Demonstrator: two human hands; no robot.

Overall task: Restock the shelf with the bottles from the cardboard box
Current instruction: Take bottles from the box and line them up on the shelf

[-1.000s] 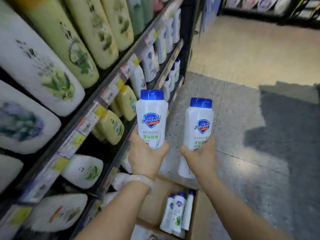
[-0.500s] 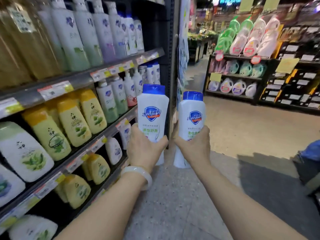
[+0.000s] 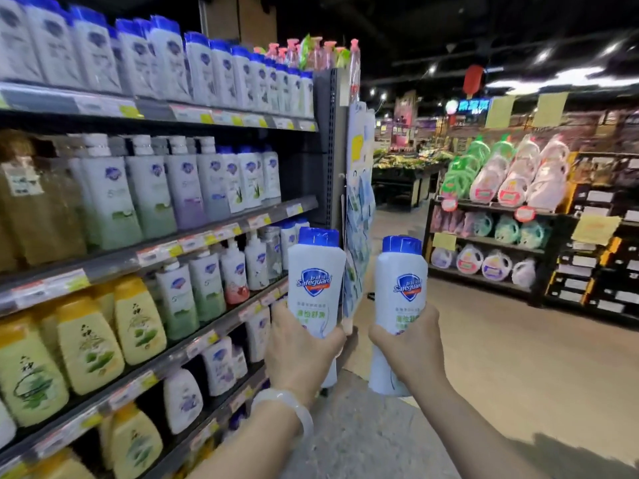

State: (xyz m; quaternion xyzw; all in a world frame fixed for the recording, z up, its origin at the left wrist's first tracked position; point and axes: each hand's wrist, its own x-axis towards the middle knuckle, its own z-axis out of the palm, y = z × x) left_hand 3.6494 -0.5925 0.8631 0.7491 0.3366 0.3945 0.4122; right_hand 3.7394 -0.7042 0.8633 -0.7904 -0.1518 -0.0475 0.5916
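The person holds two white bottles with blue caps out in front, one in each hand. The left hand (image 3: 301, 350) has its fingers wrapped round the lower half of the left bottle (image 3: 316, 285). The right hand (image 3: 408, 344) has its fingers wrapped round the lower half of the right bottle (image 3: 399, 288). Both bottles stand upright in the air, side by side with a gap between them. Each one has a blue shield sign and the word Safeguard on its front. A pale bangle (image 3: 287, 409) sits on the left wrist.

The shelf (image 3: 214, 233) runs along the left side, and its far end is just behind the left bottle. The left bottle is in front of that end, near the edge of the third board from the top, and does not touch it. The top board is full of white bottles with blue caps (image 3: 193, 70). The next board down has tall pump bottles (image 3: 148, 191). Lower boards near the left edge hold yellow bottles (image 3: 83, 340). Small price tags (image 3: 193, 242) line the front edge of each board.

Across the floor (image 3: 501, 357), on the right, another rack (image 3: 484, 243) holds big pink and green jugs (image 3: 511, 171).
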